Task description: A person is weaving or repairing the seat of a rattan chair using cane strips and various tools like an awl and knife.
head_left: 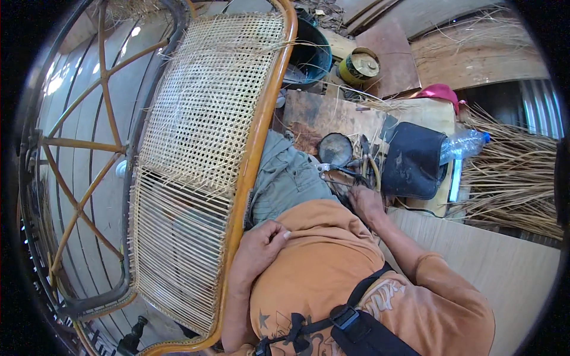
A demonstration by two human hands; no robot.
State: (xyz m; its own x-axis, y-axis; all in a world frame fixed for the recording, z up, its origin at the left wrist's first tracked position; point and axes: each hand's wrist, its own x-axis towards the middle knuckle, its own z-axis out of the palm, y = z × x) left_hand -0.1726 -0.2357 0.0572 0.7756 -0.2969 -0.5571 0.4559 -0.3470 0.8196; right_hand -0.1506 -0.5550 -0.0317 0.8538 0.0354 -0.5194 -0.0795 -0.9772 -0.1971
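Note:
A chair-like frame with an orange-brown rounded rim (pixel 257 142) stands at my left. Its upper part carries woven cane webbing (pixel 208 89); lower down, parallel cane strands (pixel 178 237) run across without the open weave. My left hand (pixel 259 248) rests against my shirt beside the rim, fingers curled and thumb against them; what they hold, if anything, is hidden. Lower right of the pliers (pixel 325 168), my right hand (pixel 364 203) reaches among hand tools. Its fingertips are drawn together near a thin rod, but I cannot make out what they grip.
A round dark dish (pixel 335 149) lies beside the tools. Around it are a black pouch (pixel 412 160), a clear plastic bottle (pixel 463 146), a yellow-green can (pixel 359 66), a dark bucket (pixel 309 53), a red cap (pixel 438 94) and a rattan bundle (pixel 510 178).

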